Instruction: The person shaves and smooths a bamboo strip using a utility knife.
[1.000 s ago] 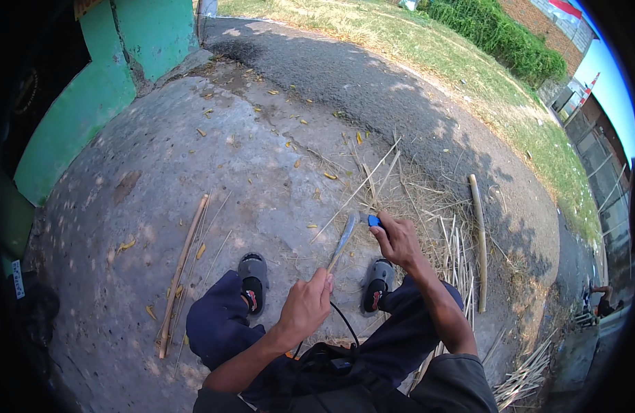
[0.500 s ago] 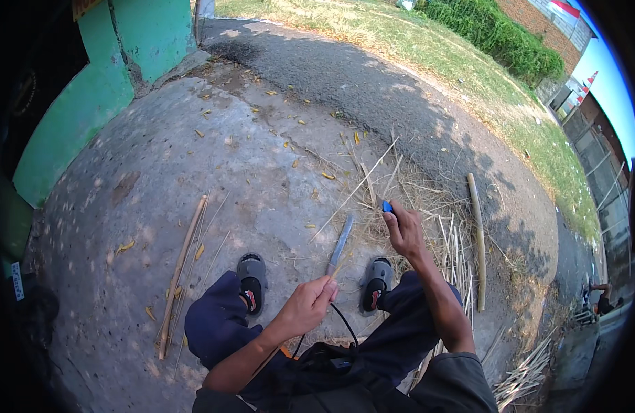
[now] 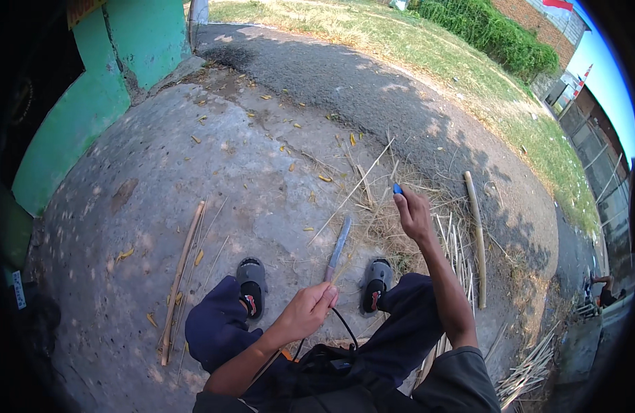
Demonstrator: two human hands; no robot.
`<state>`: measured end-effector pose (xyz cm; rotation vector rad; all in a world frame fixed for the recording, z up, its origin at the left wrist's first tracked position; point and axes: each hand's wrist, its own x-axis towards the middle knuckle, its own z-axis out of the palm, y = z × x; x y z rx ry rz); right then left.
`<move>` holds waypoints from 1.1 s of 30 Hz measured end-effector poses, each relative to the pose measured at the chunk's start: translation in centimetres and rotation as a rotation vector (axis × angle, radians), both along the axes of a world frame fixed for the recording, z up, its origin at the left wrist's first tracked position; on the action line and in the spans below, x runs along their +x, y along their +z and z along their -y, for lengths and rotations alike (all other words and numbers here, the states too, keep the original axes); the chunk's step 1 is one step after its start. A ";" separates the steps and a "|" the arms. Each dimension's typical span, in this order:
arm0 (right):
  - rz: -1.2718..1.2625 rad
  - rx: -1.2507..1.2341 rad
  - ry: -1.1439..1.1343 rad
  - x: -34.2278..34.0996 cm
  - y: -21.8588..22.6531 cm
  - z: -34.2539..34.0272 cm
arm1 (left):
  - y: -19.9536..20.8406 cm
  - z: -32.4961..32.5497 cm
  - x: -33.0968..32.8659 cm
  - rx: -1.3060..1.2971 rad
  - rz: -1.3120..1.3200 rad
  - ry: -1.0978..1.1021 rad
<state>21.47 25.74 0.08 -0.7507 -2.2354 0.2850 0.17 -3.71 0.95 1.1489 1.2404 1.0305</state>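
Observation:
My right hand (image 3: 415, 215) is closed around a blue-handled knife (image 3: 398, 188), held out beyond my right shoe; its blade is hard to make out. Low between my knees, my left hand (image 3: 309, 311) is closed, thumb pressed on a thin pale bamboo strip (image 3: 339, 277). That strip runs forward and to the right, and its far end is lost against the straw-like shavings. Just beyond the left fingers, a long-bladed knife (image 3: 340, 242) appears to lie on the concrete between my shoes, blade pointing away; its handle end is partly covered by the hand.
Bamboo shavings (image 3: 383, 230) and a bundle of split strips (image 3: 456, 248) lie to the right, beside a thick bamboo pole (image 3: 476, 237). Another pole (image 3: 183, 282) is on the left. More strips (image 3: 531, 372) pile at lower right. A green wall (image 3: 63, 151) stands at far left.
My right hand with the blue-handled knife has moved slightly right and farther away. My left hand has drawn a little closer to me, still closed on the strip.

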 end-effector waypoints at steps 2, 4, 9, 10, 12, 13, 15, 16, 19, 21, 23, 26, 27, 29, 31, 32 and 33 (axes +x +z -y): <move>-0.047 -0.322 -0.272 2.7 -1.0 -5.9 | 0.0 0.4 0.7 0.037 -0.024 -0.027; -0.188 -0.532 -0.391 7.4 -3.7 -8.6 | -0.4 0.0 0.6 0.092 -0.052 -0.047; -0.553 -1.056 -0.272 6.7 -1.8 -4.4 | -2.2 -0.7 -0.4 -0.087 0.187 -0.021; -0.555 -1.010 -0.205 4.9 -0.4 -3.0 | -1.7 -0.6 -0.7 -0.095 0.187 -0.023; -0.555 -0.960 -0.054 3.5 1.3 -1.5 | -0.8 -0.9 -0.8 -0.255 0.475 -0.103; -0.560 -0.961 -0.056 2.6 2.0 -0.8 | -0.8 -1.1 -0.7 -0.257 0.472 -0.106; -0.572 -0.984 -0.005 0.7 3.4 0.7 | -0.6 -1.4 -0.6 -0.261 0.401 -0.080; -0.582 -1.012 -0.026 0.3 3.9 1.1 | -0.7 -1.6 -0.4 -0.263 0.397 -0.085; -0.614 -1.024 -0.026 -0.1 3.3 0.9 | -0.7 -1.9 0.3 -0.154 0.207 -0.088; -0.684 -1.082 -0.040 -0.1 2.9 1.0 | -0.6 -2.0 0.4 -0.169 0.182 -0.091; -0.770 -1.133 0.028 0.1 2.7 0.9 | -1.0 -2.2 0.5 -0.158 0.136 -0.087; -0.802 -1.083 0.014 0.0 2.6 0.9 | -1.4 -2.2 0.6 -0.170 0.180 -0.073; -0.803 -1.084 0.014 0.1 2.6 0.8 | -1.5 -2.3 0.7 -0.192 0.271 -0.067; -0.755 -1.043 0.006 0.3 2.5 0.7 | -1.7 -2.4 0.8 -0.176 0.254 -0.038; -0.736 -1.011 0.002 0.0 2.6 1.0 | -2.1 -2.5 0.9 -0.162 0.237 -0.002; -0.720 -0.977 -0.004 -0.1 2.6 1.2 | -2.7 -2.6 0.9 -0.120 0.131 0.034; -0.717 -0.981 0.001 -0.1 2.8 1.4 | -3.1 -2.8 0.9 -0.079 0.025 0.070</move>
